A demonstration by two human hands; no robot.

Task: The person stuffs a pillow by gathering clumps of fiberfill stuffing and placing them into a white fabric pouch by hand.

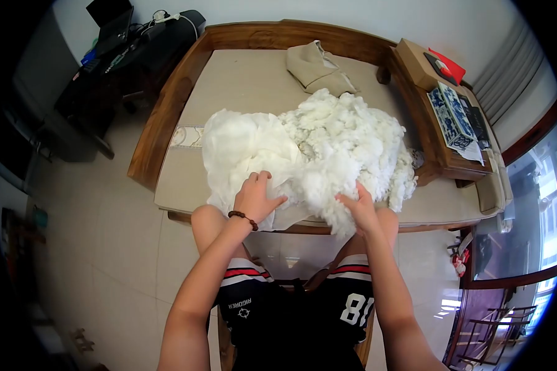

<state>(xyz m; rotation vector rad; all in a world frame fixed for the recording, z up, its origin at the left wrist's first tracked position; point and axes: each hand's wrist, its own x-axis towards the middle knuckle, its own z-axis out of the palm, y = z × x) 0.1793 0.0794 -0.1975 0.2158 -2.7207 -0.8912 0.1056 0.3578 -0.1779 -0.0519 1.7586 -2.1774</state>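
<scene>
The left hand lay against the near part of the white cover, thumb spread from the fingers; the right hand was at the near edge of the fibre filling, thumb and forefinger apart, though whether it pinched a tuft could not be told; good handling probably called for a light hold on the thin cover and small, loosened tufts; cover and filling lay touching on the seat pad; a beige case lay beyond.
</scene>
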